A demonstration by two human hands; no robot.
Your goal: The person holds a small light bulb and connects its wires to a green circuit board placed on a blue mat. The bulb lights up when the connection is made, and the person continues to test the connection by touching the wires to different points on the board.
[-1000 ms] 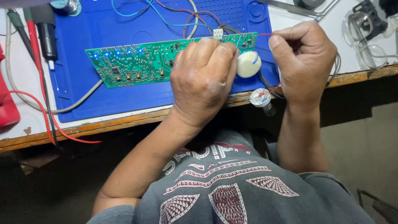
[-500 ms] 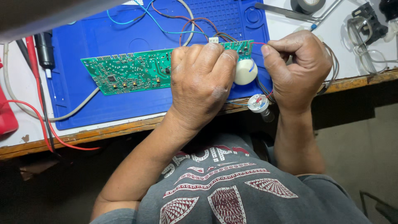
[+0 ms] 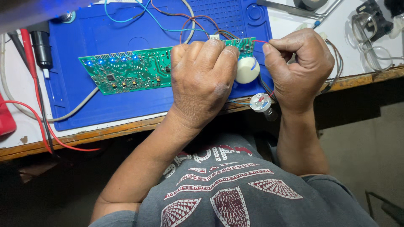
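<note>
Blue silicone work mat (image 3: 126, 105) covered most of the surface (image 3: 294, 29), which was white on top with a worn wooden front edge. Off the mat's left side sat a black probe handle (image 3: 41, 44) with a white tip, and next to it a red test lead (image 3: 40, 109) snaked down over the edge alongside a grey cable (image 3: 63, 115). Something red (image 3: 6, 120) poked in at the far left, cut off by the frame. Top right had a roll of dark tape (image 3: 310, 3), a clear pair of glasses (image 3: 372, 50) and some black clip-like part (image 3: 372, 12), too dim to tell.
</note>
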